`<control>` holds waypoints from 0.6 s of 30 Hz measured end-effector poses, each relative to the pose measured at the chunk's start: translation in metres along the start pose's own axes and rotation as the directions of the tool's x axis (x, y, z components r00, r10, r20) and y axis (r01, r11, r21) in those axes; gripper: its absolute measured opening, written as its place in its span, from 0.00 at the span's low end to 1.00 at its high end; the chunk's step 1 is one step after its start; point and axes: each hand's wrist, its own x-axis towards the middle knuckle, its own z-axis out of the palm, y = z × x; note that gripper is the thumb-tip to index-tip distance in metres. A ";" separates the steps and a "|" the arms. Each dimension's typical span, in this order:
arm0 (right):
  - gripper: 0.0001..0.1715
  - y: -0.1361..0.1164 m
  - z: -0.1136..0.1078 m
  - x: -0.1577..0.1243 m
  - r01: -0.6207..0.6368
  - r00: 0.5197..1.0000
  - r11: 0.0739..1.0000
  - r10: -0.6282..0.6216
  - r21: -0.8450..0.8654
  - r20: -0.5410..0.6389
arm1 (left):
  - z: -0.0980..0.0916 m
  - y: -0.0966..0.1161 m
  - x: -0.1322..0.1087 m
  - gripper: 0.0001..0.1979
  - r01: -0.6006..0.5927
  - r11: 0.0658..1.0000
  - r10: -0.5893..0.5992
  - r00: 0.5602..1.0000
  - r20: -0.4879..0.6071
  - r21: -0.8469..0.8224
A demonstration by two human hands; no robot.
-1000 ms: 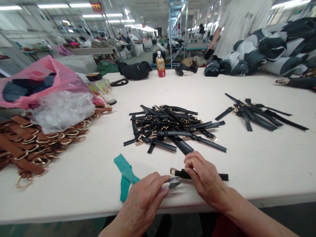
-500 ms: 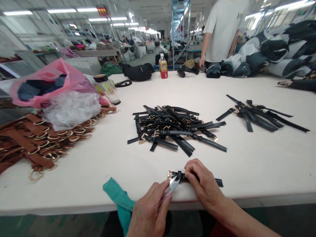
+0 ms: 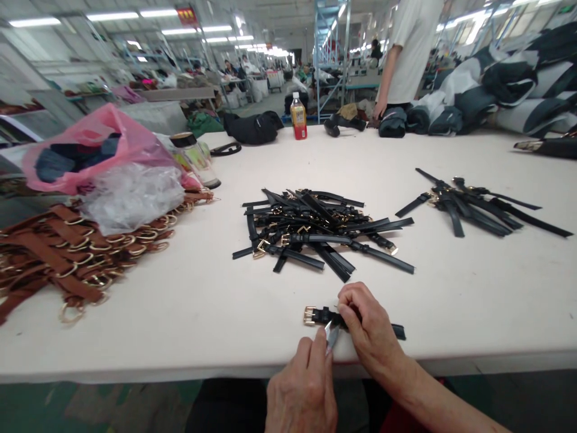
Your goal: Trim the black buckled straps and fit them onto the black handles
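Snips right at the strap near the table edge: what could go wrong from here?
1. The snips in the left hand point at the black strap right beside the right hand fingers pinning it; a slip might nick a fingertip or the leather.
2. The strap lies near the table edge, so a tug could drag it off.

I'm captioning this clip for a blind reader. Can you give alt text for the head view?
The right hand pins a black buckled strap to the white table while the left hand holds small snips to it. Behind lie a pile of black straps and brown straps.
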 end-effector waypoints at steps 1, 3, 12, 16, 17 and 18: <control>0.08 0.000 0.000 0.000 -0.002 1.000 1.000 0.002 0.004 0.009 | 0.001 0.001 -0.001 0.14 0.008 1.000 -0.008 1.000 0.002 0.013; 0.08 0.000 0.002 -0.001 -0.016 0.999 1.000 0.016 0.006 0.028 | 0.002 0.001 -0.002 0.15 0.016 0.999 -0.016 1.000 0.010 0.037; 0.09 -0.001 0.002 -0.002 -0.023 0.997 1.000 0.024 -0.021 0.076 | 0.007 0.004 -0.004 0.16 0.013 0.993 -0.015 1.000 0.012 0.120; 0.09 -0.001 0.001 -0.003 -0.005 0.996 1.000 0.006 -0.006 0.094 | 0.005 0.001 -0.001 0.16 0.001 1.000 -0.001 1.000 -0.002 0.026; 0.08 -0.002 0.000 -0.003 0.001 0.995 1.000 -0.001 -0.002 0.098 | 0.005 0.000 0.000 0.15 -0.003 1.000 0.003 1.000 -0.008 -0.005; 0.08 -0.002 0.000 -0.003 0.006 0.995 1.000 -0.007 0.003 0.102 | 0.004 0.000 0.001 0.15 -0.007 0.999 0.007 1.000 -0.012 -0.031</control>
